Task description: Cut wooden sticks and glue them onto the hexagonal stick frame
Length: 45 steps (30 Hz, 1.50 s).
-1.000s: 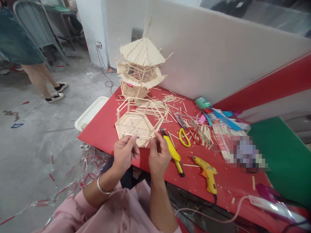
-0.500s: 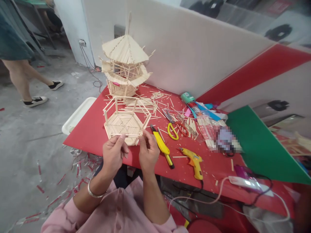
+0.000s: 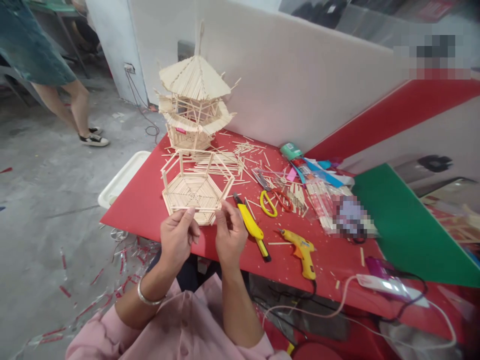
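My left hand (image 3: 178, 236) and my right hand (image 3: 228, 235) are side by side over the near edge of the red table (image 3: 142, 200). Between them they pinch a thin wooden stick (image 3: 204, 208) by its two ends, level with the front rail of the hexagonal stick base (image 3: 195, 190). The stick looks laid against that rail. Behind the base stands a two-tier pagoda of sticks (image 3: 195, 102). A silver bangle sits on my left wrist.
A yellow utility knife (image 3: 252, 227), yellow and red scissors (image 3: 270, 201), a yellow glue gun (image 3: 302, 250) and loose sticks (image 3: 247, 147) lie right of the base. Packs of sticks (image 3: 318, 197) and a green board (image 3: 412, 230) are further right. A person's legs (image 3: 71, 105) are on the floor at left.
The view swung to the right and closer over the second. Both hands keep their pinch on the stick at the base's front rail. The person at left walked to the right.
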Tool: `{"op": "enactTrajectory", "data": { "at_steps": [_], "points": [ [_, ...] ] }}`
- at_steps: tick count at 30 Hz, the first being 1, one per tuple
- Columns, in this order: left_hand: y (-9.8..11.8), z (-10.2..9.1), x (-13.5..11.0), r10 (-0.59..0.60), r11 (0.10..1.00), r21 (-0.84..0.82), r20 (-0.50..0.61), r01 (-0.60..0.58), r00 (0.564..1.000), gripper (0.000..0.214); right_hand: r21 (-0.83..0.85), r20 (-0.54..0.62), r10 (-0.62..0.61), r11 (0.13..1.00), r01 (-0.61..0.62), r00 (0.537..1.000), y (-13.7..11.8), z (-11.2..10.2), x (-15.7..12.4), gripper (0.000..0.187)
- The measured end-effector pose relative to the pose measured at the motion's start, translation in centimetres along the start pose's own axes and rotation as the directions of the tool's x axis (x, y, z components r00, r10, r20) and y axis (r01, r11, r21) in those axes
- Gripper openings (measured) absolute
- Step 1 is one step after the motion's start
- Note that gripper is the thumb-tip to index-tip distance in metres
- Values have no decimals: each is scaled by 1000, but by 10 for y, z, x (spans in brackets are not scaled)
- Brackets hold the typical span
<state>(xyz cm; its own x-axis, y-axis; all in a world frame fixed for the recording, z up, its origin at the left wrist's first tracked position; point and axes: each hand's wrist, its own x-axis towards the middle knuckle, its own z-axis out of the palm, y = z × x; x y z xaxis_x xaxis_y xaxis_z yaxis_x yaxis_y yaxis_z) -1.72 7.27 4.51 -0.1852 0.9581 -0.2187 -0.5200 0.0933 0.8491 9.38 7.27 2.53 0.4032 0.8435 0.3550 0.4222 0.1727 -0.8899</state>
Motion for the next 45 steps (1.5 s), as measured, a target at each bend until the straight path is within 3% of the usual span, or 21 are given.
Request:
{"op": "enactTrajectory", "data": {
  "at_steps": [6, 9, 11, 13, 16, 18, 19, 22, 24, 25, 27, 29, 31, 34, 38, 40, 42, 45],
  "points": [
    [-1, 2, 0, 28, 999, 27, 4, -28, 1000, 34, -19, -6, 0, 1000, 0, 1000, 0, 1, 2, 29],
    [2, 0, -8, 172, 964, 202, 13, -172, 985, 37, -18, -7, -50, 999, 50, 999, -8, -7, -2, 28],
    [6, -5, -16, 361, 837, 412, 76, -359, 929, 39, -32, -17, -148, 989, 147, 989, -20, -18, -9, 26],
    [11, -12, -21, 477, 635, 566, 247, -525, 843, 34, -47, 31, -254, 966, 256, 967, -35, -32, -16, 27],
    [22, -21, -23, 384, 415, 600, 565, -684, 730, 21, -4, 232, -294, 953, 303, 927, -52, -46, -23, 20],
    [30, -25, -23, 320, 345, 579, 668, -739, 672, 22, 30, 302, -256, 965, 259, 918, -56, -46, -26, 8],
    [34, -26, -23, 329, 326, 578, 673, -748, 663, 21, 39, 281, -226, 974, 224, 933, -54, -44, -26, 8],
    [42, -27, -32, 487, 362, 596, 535, -716, 691, 8, 121, 54, -28, 992, 22, 998, -44, -32, -26, 13],
    [41, -27, -40, 526, 492, 580, 397, -649, 753, 4, 287, -61, 166, 947, -142, 984, -36, -23, -25, 24],
    [38, -26, -43, 483, 593, 551, 340, -587, 807, 4, 375, -63, 248, 903, -207, 967, -32, -19, -24, 29],
    [28, -21, -45, 275, 819, 444, 253, -364, 928, 10, 495, -3, 340, 818, -294, 941, -27, -12, -22, 35],
    [16, -12, -40, 41, 975, 212, 132, -69, 990, 25, 526, 51, 367, 781, -337, 929, -24, -7, -21, 36],
    [8, -3, -32, -68, 997, 43, 109, 63, 992, 37, 503, 84, 357, 791, -349, 930, -22, -5, -21, 36],
    [4, 7, -23, -110, 991, -64, 90, 116, 990, 46, 409, 131, 282, 858, -310, 951, -19, -6, -18, 34],
    [9, 12, -17, -149, 984, -89, 59, 154, 987, 44, 235, 124, 111, 962, -138, 986, -17, -13, -8, 29],
    [10, 12, -14, -159, 983, -85, 39, 162, 986, 45, 121, 108, 26, 992, -39, 994, -16, -17, -1, 39],
    [10, 12, -11, -165, 983, -72, 24, 166, 986, 46, 26, 124, -56, 998, 53, 991, -14, -19, 5, 45],
    [8, 10, -8, -169, 983, -66, 10, 170, 986, 45, -35, 203, -147, 987, 157, 968, -12, -20, 13, 35]
  ]
}}
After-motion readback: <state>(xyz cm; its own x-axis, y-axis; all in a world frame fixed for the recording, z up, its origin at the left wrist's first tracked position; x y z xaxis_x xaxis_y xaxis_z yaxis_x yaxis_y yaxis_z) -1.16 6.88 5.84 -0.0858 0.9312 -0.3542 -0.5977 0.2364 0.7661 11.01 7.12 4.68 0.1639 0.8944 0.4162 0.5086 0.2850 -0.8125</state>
